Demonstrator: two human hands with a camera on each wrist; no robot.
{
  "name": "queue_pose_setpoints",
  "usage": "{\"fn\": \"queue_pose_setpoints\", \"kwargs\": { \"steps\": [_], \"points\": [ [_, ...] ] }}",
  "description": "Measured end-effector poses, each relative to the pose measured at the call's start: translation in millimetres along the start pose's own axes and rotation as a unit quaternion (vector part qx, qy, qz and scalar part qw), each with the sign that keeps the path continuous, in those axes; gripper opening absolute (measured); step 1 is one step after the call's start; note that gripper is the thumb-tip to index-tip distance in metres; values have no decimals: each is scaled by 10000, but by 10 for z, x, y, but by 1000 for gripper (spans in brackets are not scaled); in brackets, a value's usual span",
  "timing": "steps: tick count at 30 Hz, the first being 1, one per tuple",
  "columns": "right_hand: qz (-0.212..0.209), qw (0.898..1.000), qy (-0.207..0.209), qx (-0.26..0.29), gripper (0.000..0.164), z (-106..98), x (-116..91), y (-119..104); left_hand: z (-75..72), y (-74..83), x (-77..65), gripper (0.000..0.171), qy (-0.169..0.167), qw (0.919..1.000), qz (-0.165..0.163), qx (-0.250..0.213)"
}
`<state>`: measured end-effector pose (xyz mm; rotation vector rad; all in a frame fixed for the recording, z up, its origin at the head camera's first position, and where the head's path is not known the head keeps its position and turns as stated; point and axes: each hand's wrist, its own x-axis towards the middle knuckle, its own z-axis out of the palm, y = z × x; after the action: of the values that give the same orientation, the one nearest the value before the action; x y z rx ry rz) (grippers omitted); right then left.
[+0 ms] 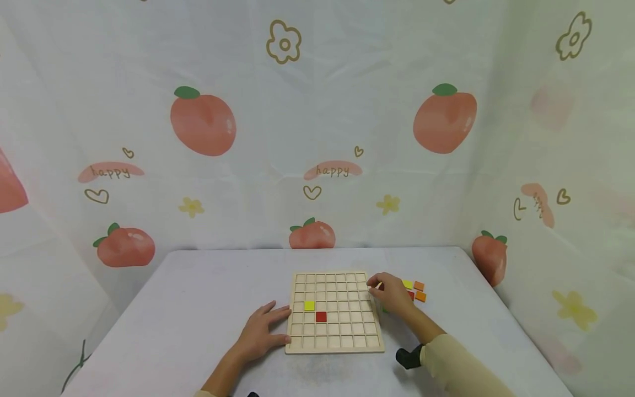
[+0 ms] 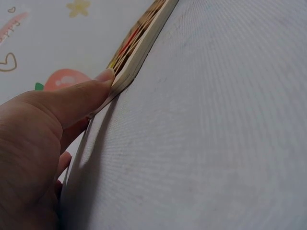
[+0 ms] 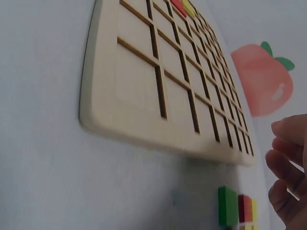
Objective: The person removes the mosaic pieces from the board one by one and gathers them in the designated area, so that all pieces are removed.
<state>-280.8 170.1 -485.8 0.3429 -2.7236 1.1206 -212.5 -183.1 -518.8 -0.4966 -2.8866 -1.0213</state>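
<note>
A pale wooden grid board lies on the white table. One yellow tile and one red tile sit in its cells. My left hand rests at the board's left side, thumb on the near left corner and fingers spread along the edge. In the left wrist view the thumb touches the board's rim. Over the right edge, toward the back, is my right hand, fingers loosely bent and fingertips apart. No tile shows between the fingers in the right wrist view.
Right of the board lie loose tiles, partly hidden by the right hand: an orange tile, a second yellow tile and a green tile among them. A white cloth with printed fruit hangs behind the table.
</note>
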Motion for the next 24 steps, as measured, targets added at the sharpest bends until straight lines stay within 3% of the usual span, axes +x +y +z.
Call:
{"fn": "queue_pose_setpoints", "kwargs": {
  "steps": [7, 24],
  "points": [
    [88, 9979, -613, 175, 16, 166, 81, -149, 0, -3, 3, 68, 28, 10000, 65, -9],
    [-593, 9862, -1453, 535, 28, 459, 85, -470, 0, 0, -3, 67, 2, 10000, -55, -2]
  ]
}}
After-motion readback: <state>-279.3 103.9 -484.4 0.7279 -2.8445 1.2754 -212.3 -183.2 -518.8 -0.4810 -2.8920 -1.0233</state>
